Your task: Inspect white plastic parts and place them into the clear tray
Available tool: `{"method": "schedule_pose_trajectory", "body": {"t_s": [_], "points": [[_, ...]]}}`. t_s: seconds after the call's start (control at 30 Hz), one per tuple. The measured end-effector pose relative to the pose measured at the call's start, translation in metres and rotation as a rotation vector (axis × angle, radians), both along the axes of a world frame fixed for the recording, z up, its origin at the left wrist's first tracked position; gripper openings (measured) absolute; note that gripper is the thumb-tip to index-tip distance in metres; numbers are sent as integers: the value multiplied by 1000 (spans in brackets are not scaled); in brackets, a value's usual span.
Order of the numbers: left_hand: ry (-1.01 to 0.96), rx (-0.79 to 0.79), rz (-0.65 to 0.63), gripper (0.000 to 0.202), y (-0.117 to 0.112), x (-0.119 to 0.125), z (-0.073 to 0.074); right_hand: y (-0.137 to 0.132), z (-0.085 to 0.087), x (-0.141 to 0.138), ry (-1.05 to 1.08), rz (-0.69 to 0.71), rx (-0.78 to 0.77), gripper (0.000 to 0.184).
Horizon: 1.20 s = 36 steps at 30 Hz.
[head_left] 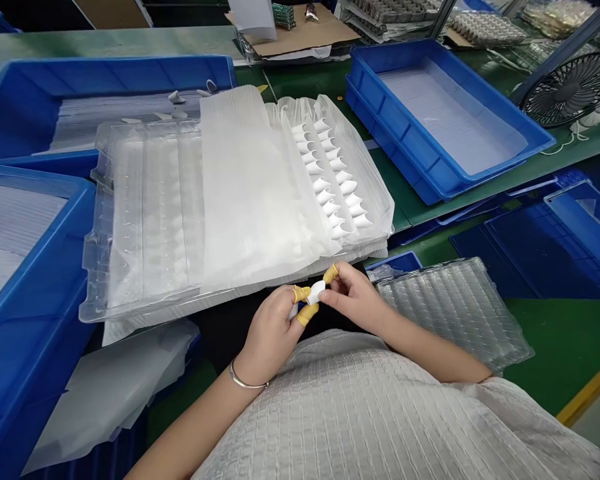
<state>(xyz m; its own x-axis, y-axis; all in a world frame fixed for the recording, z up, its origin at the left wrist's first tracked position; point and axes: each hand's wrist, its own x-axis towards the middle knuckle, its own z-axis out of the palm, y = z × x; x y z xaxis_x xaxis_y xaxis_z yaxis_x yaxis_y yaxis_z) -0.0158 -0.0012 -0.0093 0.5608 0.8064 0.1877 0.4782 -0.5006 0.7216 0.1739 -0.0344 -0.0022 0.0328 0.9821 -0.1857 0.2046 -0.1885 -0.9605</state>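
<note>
A small white curved piece (316, 293) is between my two hands, close in front of my body. My left hand (273, 327) pinches it with thumb and forefinger, both wearing yellow finger cots. From the other side, my right hand (355, 297) has its thumb against the piece, with a yellow cot on its forefinger. Something pale shows under the left fingers, too hidden to name. Just beyond the hands lies a clear plastic tray (95, 267), partly covered by thin white sheets (260, 180). Rows of similar white curved pieces (325, 193) stand at its right part.
Blue bins (35, 267) with white contents flank the tray on the left. Stacked blue bins (400, 147) and a black fan (573, 87) are at right. An empty-looking clear ribbed tray (450, 307) lies beside my right forearm. White sheets (115, 380) hang low at left.
</note>
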Motion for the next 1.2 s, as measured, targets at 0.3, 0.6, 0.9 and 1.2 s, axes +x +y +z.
{"method": "schedule_pose_trajectory", "body": {"t_s": [0.3,0.6,0.9,1.2], "points": [[-59,102,-21,12,-1,-3,-1,6,-1,2,50,13,25,30],[-23,-127,73,13,-2,1,3,-2,3,2,328,113,-156,24],[3,-178,-7,19,-2,-1,4,-2,4,2,230,113,-129,22],[36,-96,-23,19,-2,-1,1,-2,8,3,62,122,-62,16]]}}
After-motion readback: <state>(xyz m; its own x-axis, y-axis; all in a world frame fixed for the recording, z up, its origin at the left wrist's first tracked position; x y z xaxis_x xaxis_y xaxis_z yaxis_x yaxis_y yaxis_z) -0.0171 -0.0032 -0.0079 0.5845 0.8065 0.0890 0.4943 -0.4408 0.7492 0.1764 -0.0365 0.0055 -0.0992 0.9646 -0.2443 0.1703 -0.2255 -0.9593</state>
